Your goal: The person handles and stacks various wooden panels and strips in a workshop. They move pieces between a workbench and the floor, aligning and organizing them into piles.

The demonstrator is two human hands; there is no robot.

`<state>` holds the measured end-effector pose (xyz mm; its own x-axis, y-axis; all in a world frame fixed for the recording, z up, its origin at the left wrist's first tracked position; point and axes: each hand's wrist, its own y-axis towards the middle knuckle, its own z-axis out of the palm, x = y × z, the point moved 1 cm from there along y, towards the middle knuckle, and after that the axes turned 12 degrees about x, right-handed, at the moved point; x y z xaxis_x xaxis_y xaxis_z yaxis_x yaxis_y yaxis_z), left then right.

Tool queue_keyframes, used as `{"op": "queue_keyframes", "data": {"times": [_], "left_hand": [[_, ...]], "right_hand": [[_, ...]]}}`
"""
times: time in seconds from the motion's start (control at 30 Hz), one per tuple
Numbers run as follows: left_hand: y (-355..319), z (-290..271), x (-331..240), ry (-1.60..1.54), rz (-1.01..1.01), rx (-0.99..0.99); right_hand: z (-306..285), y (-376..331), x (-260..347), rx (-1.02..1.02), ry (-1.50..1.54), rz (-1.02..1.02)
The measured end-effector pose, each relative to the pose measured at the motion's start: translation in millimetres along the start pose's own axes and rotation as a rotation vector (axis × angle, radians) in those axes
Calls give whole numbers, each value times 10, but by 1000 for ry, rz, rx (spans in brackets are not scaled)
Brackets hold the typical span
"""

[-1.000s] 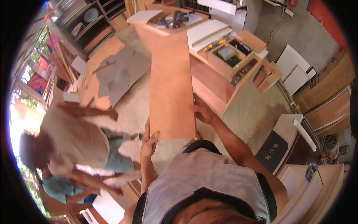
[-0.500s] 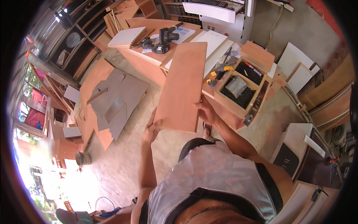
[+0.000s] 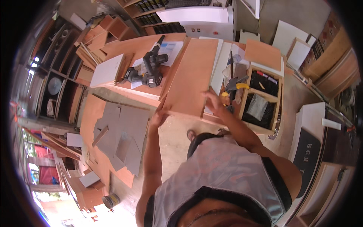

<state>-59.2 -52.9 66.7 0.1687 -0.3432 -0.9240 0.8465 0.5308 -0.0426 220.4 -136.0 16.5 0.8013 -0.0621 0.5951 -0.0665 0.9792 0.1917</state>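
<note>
A long reddish-brown wooden board [image 3: 192, 77] stretches away from me, its far part over the workbench [image 3: 136, 92]. At its near left corner, my left hand [image 3: 159, 116] is closed on the edge. My right hand [image 3: 213, 101] grips the right edge, a little farther up. White panels [image 3: 222, 60] show beside and beyond the board's far end. Left of it on the bench stands a black cordless power tool [image 3: 152, 68], near some paper sheets. Whether the board's underside rests fully on the bench I cannot tell.
A wooden tray with compartments [image 3: 279, 104] stands to the right, with yellow-and-black clamps [image 3: 236, 86] beside it. Grey sheets [image 3: 124, 128] lie on a large wooden panel at left. A can [image 3: 111, 201] stands on the floor. White boards [image 3: 298, 41] lean at back right.
My view has turned and moved closer to the bench. The board, still in both hands, now sits farther in over the bench, beside the power tool.
</note>
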Motion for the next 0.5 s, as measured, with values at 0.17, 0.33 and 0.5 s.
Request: {"op": "queue_keyframes", "data": {"times": [0.17,0.33,0.5], "left_hand": [[422,-879,177,81,-146,71],[653,-1082,205,111,-186,181],[853,-1326,252,715,-223,157]], "right_hand": [[-202,349,-179,-226,-101,52],[-238,488,-241,-470,-538,107],[-207,414,-22,-603,-1005,256]]}}
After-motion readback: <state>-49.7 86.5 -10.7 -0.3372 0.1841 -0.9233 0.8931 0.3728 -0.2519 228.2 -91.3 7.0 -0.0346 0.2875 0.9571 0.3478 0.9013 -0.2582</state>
